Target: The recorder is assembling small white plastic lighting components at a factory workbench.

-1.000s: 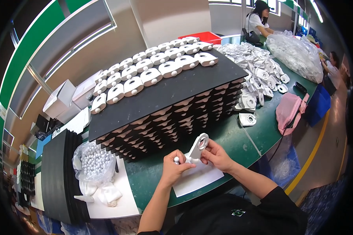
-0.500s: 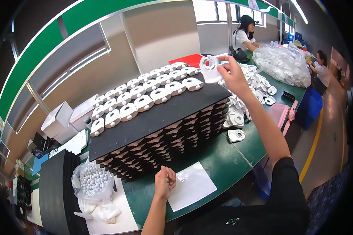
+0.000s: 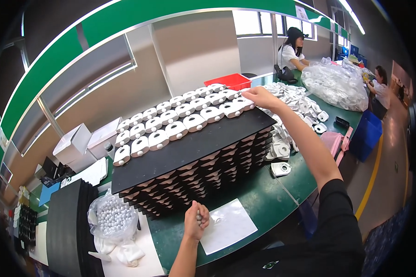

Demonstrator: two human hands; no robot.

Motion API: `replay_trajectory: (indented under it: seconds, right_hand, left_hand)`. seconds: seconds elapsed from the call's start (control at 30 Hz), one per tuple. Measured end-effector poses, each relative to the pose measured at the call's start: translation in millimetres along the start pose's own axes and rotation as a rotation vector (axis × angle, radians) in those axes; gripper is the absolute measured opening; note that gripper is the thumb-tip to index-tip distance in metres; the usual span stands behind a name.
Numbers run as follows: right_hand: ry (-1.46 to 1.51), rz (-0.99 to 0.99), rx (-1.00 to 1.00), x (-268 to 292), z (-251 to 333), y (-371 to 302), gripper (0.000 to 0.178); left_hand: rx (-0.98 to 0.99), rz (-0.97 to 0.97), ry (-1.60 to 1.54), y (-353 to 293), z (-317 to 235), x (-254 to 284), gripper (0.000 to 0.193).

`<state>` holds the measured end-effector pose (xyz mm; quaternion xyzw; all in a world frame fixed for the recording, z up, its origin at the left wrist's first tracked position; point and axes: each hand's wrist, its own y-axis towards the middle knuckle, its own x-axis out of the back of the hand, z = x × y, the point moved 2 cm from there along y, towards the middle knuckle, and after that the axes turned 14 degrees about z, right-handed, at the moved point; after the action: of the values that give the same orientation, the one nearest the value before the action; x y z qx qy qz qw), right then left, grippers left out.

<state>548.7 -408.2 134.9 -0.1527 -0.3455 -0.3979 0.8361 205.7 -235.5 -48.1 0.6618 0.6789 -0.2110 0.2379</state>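
Observation:
My right hand reaches to the far right end of the top black board. Its fingers are pinched on a white plastic part at the end of a row. Rows of similar white parts, each with a round opening and a small white ball at one edge, lie along the board. Beneath it is a tall stack of black boards with more parts between the layers. Near the front of the stack, my left hand is closed around small whitish balls, partly hidden by the fingers.
A bag of white balls sits left, beside upright black boards. A white sheet lies in front. Loose white parts are heaped right, below a red tray. A co-worker sits behind a large plastic bag.
My right hand has come down with the plastic part from above the stack to the end of the row. My left hand stays closed near the same spot. The view has shifted slightly.

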Motion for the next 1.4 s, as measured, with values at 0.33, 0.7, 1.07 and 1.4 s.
replay_trajectory:
  seconds: [0.33, 0.7, 1.07, 1.4]
  right_hand:
    - [-0.276, -0.04, 0.213, -31, 29, -34, 0.071]
    - [-0.353, -0.285, 0.532, -22, 32, -55, 0.035]
    - [-0.311, -0.176, 0.482, -41, 32, -43, 0.024]
    - [-0.371, -0.364, 0.613, -34, 36, -56, 0.025]
  left_hand:
    - [-0.002, 0.019, -0.005, 0, 3, 2, 0.04]
    - [0.004, -0.01, -0.006, 0, 1, -2, 0.039]
    - [-0.009, -0.02, -0.005, 1, 2, 0, 0.038]
    - [-0.01, -0.009, 0.002, -2, 2, -3, 0.036]
